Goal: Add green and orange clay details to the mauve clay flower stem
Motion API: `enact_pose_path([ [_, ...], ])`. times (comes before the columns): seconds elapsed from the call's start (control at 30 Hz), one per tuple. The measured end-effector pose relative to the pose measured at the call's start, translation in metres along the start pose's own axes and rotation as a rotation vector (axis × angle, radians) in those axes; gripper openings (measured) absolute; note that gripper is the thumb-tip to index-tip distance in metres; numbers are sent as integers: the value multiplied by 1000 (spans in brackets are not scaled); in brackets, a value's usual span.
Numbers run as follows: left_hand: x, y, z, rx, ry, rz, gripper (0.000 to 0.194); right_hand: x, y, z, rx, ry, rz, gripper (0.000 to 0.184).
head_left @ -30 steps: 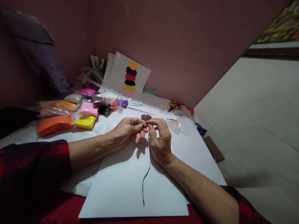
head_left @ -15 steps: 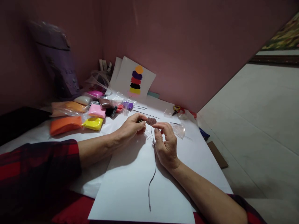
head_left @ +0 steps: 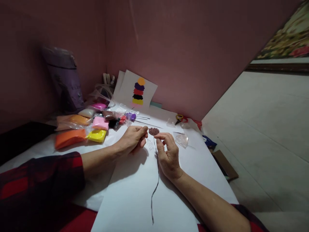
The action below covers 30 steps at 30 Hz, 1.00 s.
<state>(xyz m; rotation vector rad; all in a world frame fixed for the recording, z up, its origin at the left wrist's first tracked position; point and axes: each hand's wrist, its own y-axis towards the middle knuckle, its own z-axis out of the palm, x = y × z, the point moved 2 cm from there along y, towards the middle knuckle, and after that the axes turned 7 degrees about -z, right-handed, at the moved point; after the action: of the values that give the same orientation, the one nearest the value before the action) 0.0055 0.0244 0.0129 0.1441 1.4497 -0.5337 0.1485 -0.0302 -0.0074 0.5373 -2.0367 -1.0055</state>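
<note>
A small brown flower point(head_left: 154, 131) with layered petals, apparently modelled from clay, is held over the white paper. Its long dark stem point(head_left: 158, 174) hangs down toward the front in a loose curve. My right hand point(head_left: 169, 154) pinches it from below, thumb and forefinger closed just under the petals where the stem begins. To the left of the petals is my left hand point(head_left: 134, 139), its thumb and fingers pressed together. Whatever these fingers may hold is hidden. A clear plastic fork-like piece point(head_left: 150, 144) lies on the paper between my hands.
Bags of coloured clay, among them orange point(head_left: 70, 138), yellow point(head_left: 97, 135) and pink point(head_left: 100, 123), lie at the left. A card with colour swatches point(head_left: 149, 88) leans on the wall. Scissors point(head_left: 180, 118) and clear plastic pieces point(head_left: 182, 140) lie right of my hands.
My left hand's fingers have drawn slightly away from the petals and curled closer together. My right hand keeps its pinch under the flower. The camera view has tilted up a little.
</note>
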Motion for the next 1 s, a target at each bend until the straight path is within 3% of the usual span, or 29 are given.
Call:
enact_pose_path([
  [0.13,-1,7,-8,-101,-99,51,28,-1,0,-2,-19,40,81,14],
  [0.3,-4,12,-12,-166,-222,39,10,-11,-5,-1,-11,232,406,17],
  [0.43,-3,9,-11,-135,-187,-39,13,-17,-7,3,-59,457,652,21],
  [0.57,1,4,-10,-77,-113,-128,35,-17,-4,5,-124,526,761,26],
  [0.67,6,6,-10,-74,-116,-142,41,-17,-1,4,-134,546,821,27],
  [0.87,17,14,-7,-40,-273,-102,27,-22,9,-3,-77,634,1083,27],
  [1.0,19,13,-6,-77,-324,-134,23,-23,19,-8,67,612,1187,28],
])
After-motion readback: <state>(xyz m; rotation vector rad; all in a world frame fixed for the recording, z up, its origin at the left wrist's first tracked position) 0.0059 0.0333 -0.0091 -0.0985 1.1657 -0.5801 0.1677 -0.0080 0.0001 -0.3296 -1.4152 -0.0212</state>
